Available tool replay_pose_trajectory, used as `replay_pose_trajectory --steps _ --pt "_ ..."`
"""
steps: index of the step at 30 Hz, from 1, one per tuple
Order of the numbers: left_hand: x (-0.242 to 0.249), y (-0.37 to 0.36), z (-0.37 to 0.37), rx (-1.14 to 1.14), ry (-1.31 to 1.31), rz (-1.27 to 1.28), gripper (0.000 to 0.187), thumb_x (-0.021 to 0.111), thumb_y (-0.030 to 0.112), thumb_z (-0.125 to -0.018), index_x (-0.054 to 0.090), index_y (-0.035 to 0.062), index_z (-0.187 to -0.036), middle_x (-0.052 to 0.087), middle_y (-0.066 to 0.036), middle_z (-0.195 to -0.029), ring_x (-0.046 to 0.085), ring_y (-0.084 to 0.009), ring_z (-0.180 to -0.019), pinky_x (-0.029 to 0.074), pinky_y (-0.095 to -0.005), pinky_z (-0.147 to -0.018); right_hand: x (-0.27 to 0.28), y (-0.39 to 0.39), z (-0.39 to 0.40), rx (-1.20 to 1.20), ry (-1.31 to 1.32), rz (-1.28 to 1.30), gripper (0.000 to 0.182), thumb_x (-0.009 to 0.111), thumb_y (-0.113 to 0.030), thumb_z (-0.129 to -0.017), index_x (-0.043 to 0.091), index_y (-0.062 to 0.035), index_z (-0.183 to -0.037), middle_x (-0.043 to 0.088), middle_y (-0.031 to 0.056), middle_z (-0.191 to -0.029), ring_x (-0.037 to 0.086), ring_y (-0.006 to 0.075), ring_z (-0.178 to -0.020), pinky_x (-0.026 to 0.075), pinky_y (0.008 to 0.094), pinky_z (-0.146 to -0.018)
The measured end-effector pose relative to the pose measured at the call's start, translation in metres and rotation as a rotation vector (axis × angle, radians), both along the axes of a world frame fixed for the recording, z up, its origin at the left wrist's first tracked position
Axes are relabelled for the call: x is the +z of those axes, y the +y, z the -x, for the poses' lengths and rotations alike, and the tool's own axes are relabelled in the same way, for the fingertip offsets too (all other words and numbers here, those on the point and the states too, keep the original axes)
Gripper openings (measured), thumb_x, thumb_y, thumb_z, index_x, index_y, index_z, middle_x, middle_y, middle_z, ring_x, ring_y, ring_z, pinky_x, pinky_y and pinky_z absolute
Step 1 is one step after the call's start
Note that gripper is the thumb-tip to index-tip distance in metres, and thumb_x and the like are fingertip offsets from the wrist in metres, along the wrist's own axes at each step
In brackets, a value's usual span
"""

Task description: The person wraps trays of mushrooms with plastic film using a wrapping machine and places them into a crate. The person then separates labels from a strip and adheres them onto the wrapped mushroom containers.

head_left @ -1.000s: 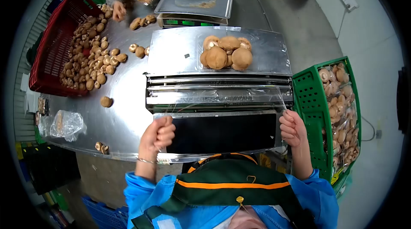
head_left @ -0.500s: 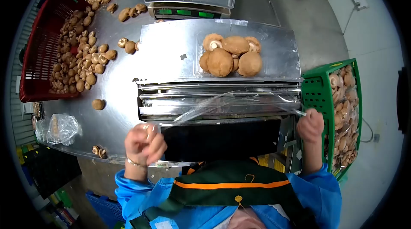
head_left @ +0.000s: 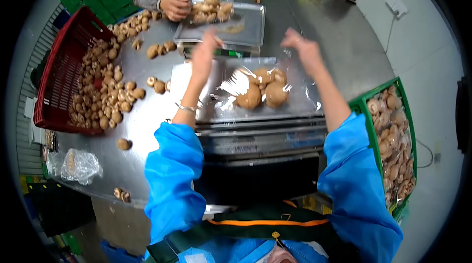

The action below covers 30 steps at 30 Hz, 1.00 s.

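Clear plastic film (head_left: 307,98) stretches over a group of large brown mushrooms (head_left: 249,96) on the metal wrapping plate. Glare off the film hides part of the mushrooms, and the tray under them barely shows. My left hand (head_left: 204,55), smeared by motion, is closed on the film's far left side, close to the scale. At the film's far right my right hand (head_left: 304,50) pinches it, fingers together. Both arms reach forward across the wrapping machine (head_left: 260,140), whose rollers lie on my side of the mushrooms.
A red crate (head_left: 61,66) spills many small mushrooms (head_left: 105,95) at left. Bagged mushrooms fill a green crate (head_left: 368,115) at right. Beyond the plate, a co-worker's hand (head_left: 175,7) is beside a pack of mushrooms (head_left: 211,9) on the scale's tray. Crumpled plastic (head_left: 81,165) lies front left.
Both my hands have moved forward from the near side of the rollers, drawing the film over the mushrooms. The co-worker's pack of mushrooms now rests on the scale's tray.
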<state>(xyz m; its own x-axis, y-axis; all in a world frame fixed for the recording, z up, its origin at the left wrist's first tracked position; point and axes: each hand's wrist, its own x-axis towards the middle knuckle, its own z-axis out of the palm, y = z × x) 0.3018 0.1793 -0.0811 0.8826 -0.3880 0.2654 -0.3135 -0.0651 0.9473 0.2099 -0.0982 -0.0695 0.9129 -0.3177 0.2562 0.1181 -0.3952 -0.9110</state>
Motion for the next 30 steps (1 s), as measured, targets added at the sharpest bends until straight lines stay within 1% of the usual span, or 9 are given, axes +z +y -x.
replay_pose_trajectory --steps 1,2,3,5,9,13,21,25,30 --pt "-0.034 -0.011 -0.003 0.004 -0.398 -0.227 0.037 0.031 0.03 -0.093 0.059 0.0101 -0.107 0.05 -0.016 -0.123 0.035 -0.0296 -0.125 0.021 -0.041 -0.105 0.009 0.021 0.007 0.013 0.443 -0.365 0.032 0.047 -0.025 -0.085 0.067 -0.0012 -0.092 0.055 0.0132 -0.12 0.048 0.0209 -0.115 0.034 0.0284 -0.097" --pt "-0.041 -0.01 0.01 -0.165 -0.349 -0.343 0.038 0.032 0.031 -0.091 0.061 0.0112 -0.107 0.041 -0.017 -0.132 0.019 -0.0361 -0.132 0.009 -0.0418 -0.109 -0.014 0.017 0.013 0.245 0.332 0.155 0.04 0.041 -0.03 -0.087 0.066 -0.0002 -0.095 0.053 0.012 -0.123 0.046 0.0223 -0.118 0.032 0.0286 -0.098" --pt "-0.039 -0.006 0.017 -0.258 -0.243 -0.409 0.04 0.032 0.032 -0.09 0.061 0.0115 -0.109 0.04 -0.016 -0.134 0.012 -0.0387 -0.133 0.008 -0.0433 -0.109 -0.033 0.012 0.017 0.366 0.233 0.276 0.043 0.037 -0.03 -0.088 0.062 0.0006 -0.103 0.053 0.0111 -0.123 0.045 0.024 -0.118 0.033 0.0282 -0.098" --pt "-0.02 0.003 0.029 -0.394 -0.119 -0.452 0.041 0.034 0.033 -0.089 0.062 0.0103 -0.108 0.04 -0.016 -0.134 0.006 -0.0359 -0.134 0.008 -0.0428 -0.109 -0.014 0.021 0.039 0.364 0.43 -0.05 0.037 0.041 -0.025 -0.087 0.059 -0.0003 -0.108 0.054 0.0106 -0.12 0.049 0.022 -0.113 0.035 0.029 -0.095" --pt "0.015 0.025 0.04 -0.633 0.538 -0.292 0.05 0.034 0.044 -0.092 0.043 0.0097 -0.127 0.05 -0.017 -0.116 0.051 -0.0294 -0.109 0.048 -0.0344 -0.083 0.016 0.022 0.069 0.402 0.729 -0.428 0.044 0.049 -0.034 -0.087 0.046 -0.0097 -0.124 0.05 0.0099 -0.117 0.052 0.0198 -0.105 0.052 0.0317 -0.071" --pt "0.037 0.043 0.065 -0.661 0.638 -0.262 0.06 0.032 0.051 -0.091 0.03 0.0074 -0.131 0.049 -0.02 -0.109 0.061 -0.0235 -0.086 0.055 -0.0248 -0.046 0.033 0.037 0.088 0.475 0.771 -0.488 0.054 0.043 -0.045 -0.089 0.035 -0.0133 -0.131 0.042 0.0114 -0.123 0.055 0.0227 -0.095 0.057 0.0325 -0.049" --pt "0.057 0.103 0.179 -0.855 0.678 -0.191 0.058 0.039 0.046 -0.091 0.029 0.0092 -0.134 0.048 -0.019 -0.117 0.055 -0.0278 -0.1 0.057 -0.0274 -0.056 0.086 0.075 0.211 0.55 0.826 -0.37 0.047 0.04 -0.03 -0.092 0.032 -0.0065 -0.132 0.053 0.015 -0.114 0.062 0.0208 -0.051 0.055 0.0254 -0.045" --pt "0.007 0.143 0.22 -0.916 0.907 -0.047 0.055 0.052 0.031 -0.089 0.036 -0.0038 -0.128 0.046 -0.018 -0.124 0.055 -0.0248 -0.103 0.056 -0.0288 -0.068 0.052 0.09 0.261 0.529 0.911 -0.513 0.045 0.038 -0.023 -0.091 0.032 -0.0076 -0.133 0.057 0.0142 -0.1 0.063 0.0182 -0.064 0.055 0.027 -0.046" --pt "-0.065 0.149 0.246 -0.357 1.071 -0.025 0.023 0.053 0.023 -0.089 0.059 0.0 -0.092 0.061 -0.007 -0.08 0.063 -0.0142 -0.076 0.053 -0.0231 -0.058 -0.022 0.08 0.286 0.255 0.904 -0.471 0.049 0.041 -0.033 -0.092 0.036 -0.0008 -0.129 0.057 0.0155 -0.102 0.061 0.0196 -0.089 0.053 0.0249 -0.045"
